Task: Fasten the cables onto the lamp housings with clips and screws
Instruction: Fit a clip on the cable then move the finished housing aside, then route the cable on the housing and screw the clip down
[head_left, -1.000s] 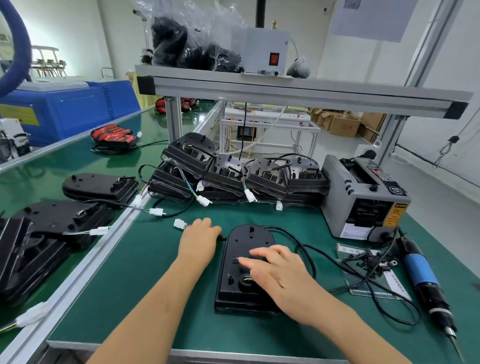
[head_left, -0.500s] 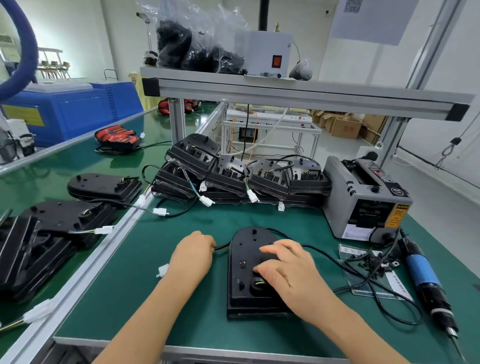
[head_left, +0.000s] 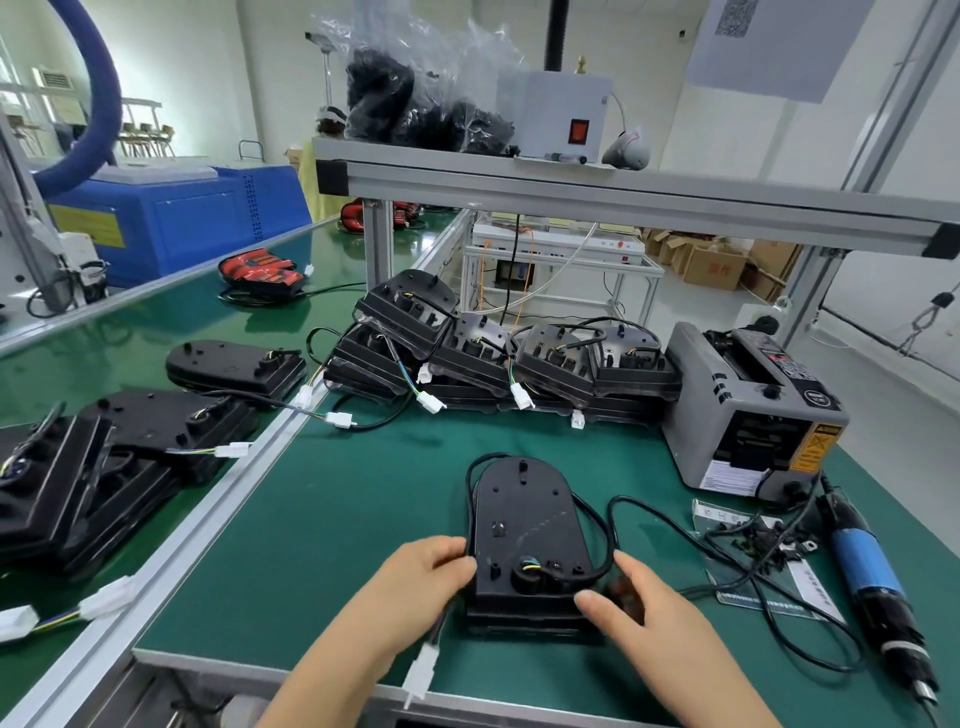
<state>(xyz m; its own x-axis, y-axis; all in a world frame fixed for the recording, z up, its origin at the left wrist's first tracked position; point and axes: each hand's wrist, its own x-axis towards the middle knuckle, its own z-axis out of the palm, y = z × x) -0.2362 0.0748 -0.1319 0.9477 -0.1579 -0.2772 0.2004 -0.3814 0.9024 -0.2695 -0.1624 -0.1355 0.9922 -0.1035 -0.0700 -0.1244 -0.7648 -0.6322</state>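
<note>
1. My left hand (head_left: 415, 577) curls its fingers round the near left edge of the flat black plastic lamp housing (head_left: 524, 519). My right hand (head_left: 641, 610) clasps the near right corner, thumb on top.
2. The housing lies back-up on the green bench mat (head_left: 337, 519), directly in front of me. I'd square it and press it flat first.
3. The thin black cable (head_left: 605, 540) loops loosely round it, its white plug (head_left: 421, 673) at the bench edge (slack worth taming), so I'd lay it snug along the back.
4. The small black clips (head_left: 758, 540) and blue-handled electric screwdriver (head_left: 862, 566) lie to my right. I'd free the right hand for those, with the left pinning the housing.
</note>
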